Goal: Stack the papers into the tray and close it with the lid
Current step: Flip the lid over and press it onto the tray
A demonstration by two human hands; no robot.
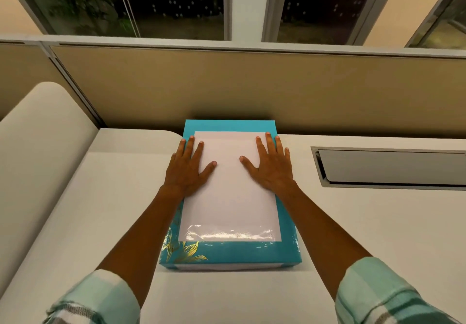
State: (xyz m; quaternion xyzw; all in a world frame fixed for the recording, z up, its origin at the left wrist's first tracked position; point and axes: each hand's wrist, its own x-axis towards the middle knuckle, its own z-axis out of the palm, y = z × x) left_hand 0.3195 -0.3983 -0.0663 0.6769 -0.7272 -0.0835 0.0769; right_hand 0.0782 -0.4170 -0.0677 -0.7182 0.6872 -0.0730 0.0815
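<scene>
On the counter [353, 235], a teal lid [227, 253] covers the tray. Left hand [187, 169] and right hand [271, 168] lie flat on it, fingers spread, gripping nothing.

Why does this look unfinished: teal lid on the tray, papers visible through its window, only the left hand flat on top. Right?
Not quite. The head view shows both hands flat on the teal lid: left hand and right hand. The rest holds: white papers show through the clear window.

Your counter [106, 212] was plain off-white. One thing sat directly on it: the teal lidded box [230, 254], square to you, its far end up near the partition. A recessed grey hatch [390, 168] was set into the counter right of it.
</scene>
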